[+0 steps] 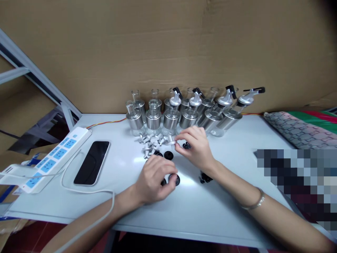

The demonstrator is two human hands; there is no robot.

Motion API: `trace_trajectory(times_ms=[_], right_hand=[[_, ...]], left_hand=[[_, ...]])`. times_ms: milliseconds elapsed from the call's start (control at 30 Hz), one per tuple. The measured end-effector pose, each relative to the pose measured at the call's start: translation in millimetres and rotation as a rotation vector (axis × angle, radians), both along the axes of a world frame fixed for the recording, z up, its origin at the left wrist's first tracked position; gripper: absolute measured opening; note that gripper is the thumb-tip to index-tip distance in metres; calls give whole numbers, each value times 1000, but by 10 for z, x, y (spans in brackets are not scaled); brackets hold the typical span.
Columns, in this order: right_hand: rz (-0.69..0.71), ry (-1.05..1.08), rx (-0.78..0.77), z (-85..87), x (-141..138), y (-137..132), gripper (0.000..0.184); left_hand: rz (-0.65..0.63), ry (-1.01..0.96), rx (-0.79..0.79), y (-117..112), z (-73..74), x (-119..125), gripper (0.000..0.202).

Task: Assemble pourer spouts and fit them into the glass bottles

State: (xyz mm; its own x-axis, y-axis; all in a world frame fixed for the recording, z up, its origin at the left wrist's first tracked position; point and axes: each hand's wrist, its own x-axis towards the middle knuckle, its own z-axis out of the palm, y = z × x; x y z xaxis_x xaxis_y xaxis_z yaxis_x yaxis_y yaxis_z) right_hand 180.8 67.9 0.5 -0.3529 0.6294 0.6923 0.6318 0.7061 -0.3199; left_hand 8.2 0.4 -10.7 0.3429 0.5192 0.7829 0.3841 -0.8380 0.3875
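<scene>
A small silver, disc-based metallic spout piece [171, 141] is held by the right hand [196, 146], its grip closed between thumb and forefinger, just in front of the bottles. By the left hand [158, 177], a round black cap [174, 180] is pinched between thumb and forefinger, low over the white desk [223, 207]. Beyond the left hand, another round black disc [169, 155] is laid flat, near a loose heap of silver metallic parts [150, 143]. Small black pieces [205, 177] are scattered beside the right forearm (what they are cannot be made out). Along the back, clear glass bottles with brushed-metal bodies [153, 120] are lined up in rows before a brown cardboard wall [105, 52]; four silver pourers with black levers [195, 101] are seen fitted on bottles towards the right. At the left, a black-screened phone [92, 163] is placed beside a white power strip with blue sockets [58, 154].
</scene>
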Motion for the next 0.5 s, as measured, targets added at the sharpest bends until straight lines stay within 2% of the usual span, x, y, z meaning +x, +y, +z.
trace_trajectory(times_ms=[100, 200, 333, 500], right_hand=[[-32, 141, -41, 52, 43, -243, 11], [-43, 229, -122, 39, 73, -480, 15], [12, 358, -276, -18, 78, -636, 17], [85, 343, -296, -29, 86, -660, 22]], left_hand=[[82, -96, -116, 21, 4, -14, 24], [36, -59, -258, 8, 20, 3, 28], [-1, -25, -252, -17, 25, 30, 26], [-29, 15, -229, -9, -41, 33, 26]])
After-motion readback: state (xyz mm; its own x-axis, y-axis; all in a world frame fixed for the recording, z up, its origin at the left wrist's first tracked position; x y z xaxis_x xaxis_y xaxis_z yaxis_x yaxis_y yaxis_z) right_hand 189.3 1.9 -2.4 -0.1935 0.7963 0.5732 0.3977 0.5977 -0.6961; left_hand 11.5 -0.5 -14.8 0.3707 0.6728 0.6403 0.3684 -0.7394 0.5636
